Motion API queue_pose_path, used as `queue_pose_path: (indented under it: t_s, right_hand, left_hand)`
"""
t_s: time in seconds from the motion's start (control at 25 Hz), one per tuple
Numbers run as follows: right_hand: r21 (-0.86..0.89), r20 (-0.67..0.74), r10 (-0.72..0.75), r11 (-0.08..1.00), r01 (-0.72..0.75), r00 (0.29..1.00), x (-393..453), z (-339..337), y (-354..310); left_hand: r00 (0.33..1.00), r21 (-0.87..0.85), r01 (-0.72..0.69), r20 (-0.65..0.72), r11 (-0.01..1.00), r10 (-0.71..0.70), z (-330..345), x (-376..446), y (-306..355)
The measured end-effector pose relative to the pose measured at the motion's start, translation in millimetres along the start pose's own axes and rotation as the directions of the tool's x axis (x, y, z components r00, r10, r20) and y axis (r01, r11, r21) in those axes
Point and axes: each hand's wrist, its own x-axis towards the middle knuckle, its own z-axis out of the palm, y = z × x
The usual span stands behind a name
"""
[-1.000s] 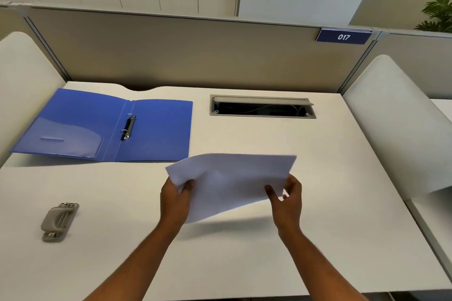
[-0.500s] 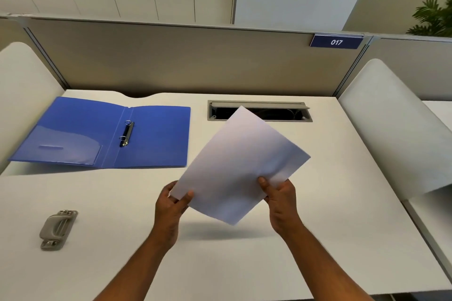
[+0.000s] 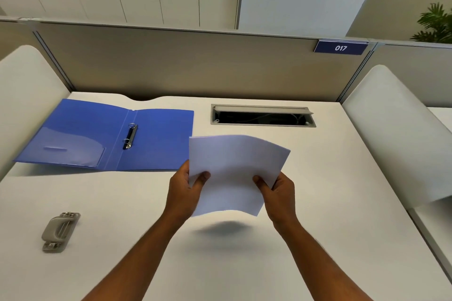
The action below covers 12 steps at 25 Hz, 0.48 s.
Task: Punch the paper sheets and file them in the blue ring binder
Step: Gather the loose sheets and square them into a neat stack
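White paper sheets (image 3: 234, 173) hang above the table (image 3: 330, 239), casting a shadow on it. The left hand (image 3: 186, 190) pinches their left edge, thumb on top; the right hand (image 3: 278, 193) pinches the right edge the same way. The sheets bow slightly, near edge lifted. Far left on the table lies the blue binder (image 3: 156, 139), spread open and flat, its two rings (image 3: 129, 135) closed along the spine, a clear pocket inside the left cover. Near left sits a grey punch (image 3: 60, 232), well apart from the sheets. A cable slot (image 3: 263, 116) opens at the far side.
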Motion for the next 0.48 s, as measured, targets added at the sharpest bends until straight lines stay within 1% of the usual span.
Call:
queue_pose_path:
  t_s: [0.08, 0.16, 0.32, 0.48]
  right_hand:
    - [-0.014, -0.012, -0.029, 0.999, 0.029, 1.0, -4, 4, 0]
    - [-0.033, -0.015, -0.037, 0.999, 0.037, 0.999, -9, 7, 4]
    - [-0.082, 0.007, -0.027, 0.996, 0.027, 1.0, -15, 8, 14]
    - [-0.131, -0.004, 0.01, 0.991, -0.011, 1.0, -16, 8, 21]
  left_hand:
    - [0.997, -0.004, -0.043, -0.057, 0.999, 0.042, 4, -7, 0]
    - [0.996, -0.009, -0.042, -0.075, 0.999, 0.042, 5, -11, -4]
    - [0.997, -0.023, 0.03, -0.077, 0.999, -0.032, 4, -14, -21]
    - [0.998, 0.003, 0.041, -0.05, 0.999, -0.041, 5, -19, -24]
